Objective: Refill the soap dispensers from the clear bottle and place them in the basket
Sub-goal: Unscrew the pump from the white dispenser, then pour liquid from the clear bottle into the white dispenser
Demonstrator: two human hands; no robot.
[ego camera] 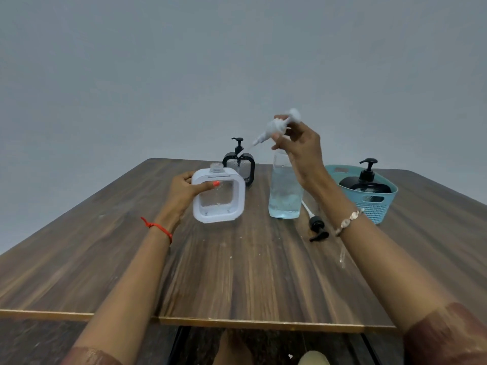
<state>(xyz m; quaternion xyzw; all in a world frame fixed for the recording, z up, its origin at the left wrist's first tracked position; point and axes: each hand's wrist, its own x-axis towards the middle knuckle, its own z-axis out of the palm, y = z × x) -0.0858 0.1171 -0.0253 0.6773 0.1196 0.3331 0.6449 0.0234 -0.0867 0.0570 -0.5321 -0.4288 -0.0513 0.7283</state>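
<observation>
Left hand [181,192] grips white dispenser [218,196]; right hand [300,151] pinches its pump [276,127].

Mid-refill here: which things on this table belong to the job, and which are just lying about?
Job: white dispenser in left hand; white pump in right hand; clear bottle; black-framed dispenser; basket holding black dispenser.
Lying about: black pump beside bottle; pale crumbs.
</observation>
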